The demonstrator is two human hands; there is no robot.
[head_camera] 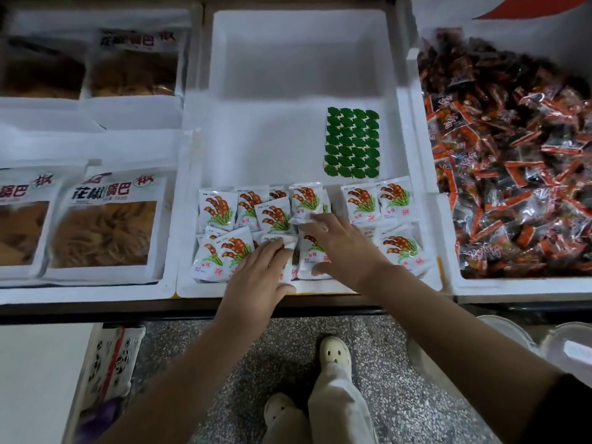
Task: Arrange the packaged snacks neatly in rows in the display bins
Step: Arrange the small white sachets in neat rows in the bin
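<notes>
Both my hands are down in the middle white foam bin (416,174), working the small white snack packets (361,201) w/ the brown pod & green leaf print. They sit along the near end of the bin in roughly two rows, some overlapping and tilted; far end of the bin is bare.

My left hand (256,274) lies palm-down, fingers pinching the top edge of one packet (290,248) in the front row. My right hand (339,248) is spread open and flat over packets mid-bin, fingertips touching a back-row packet (304,200); not gripping anything I can see.

A green sticker sheet (351,143) lies flat on the bin floor just behind the right-side packets.

Left bin (96,291): big white bags of fried crisps (105,219). Right bin (448,238): loose heap of red & clear wrapped snacks (512,161). My cream clogs (334,352) show below on speckled floor.
</notes>
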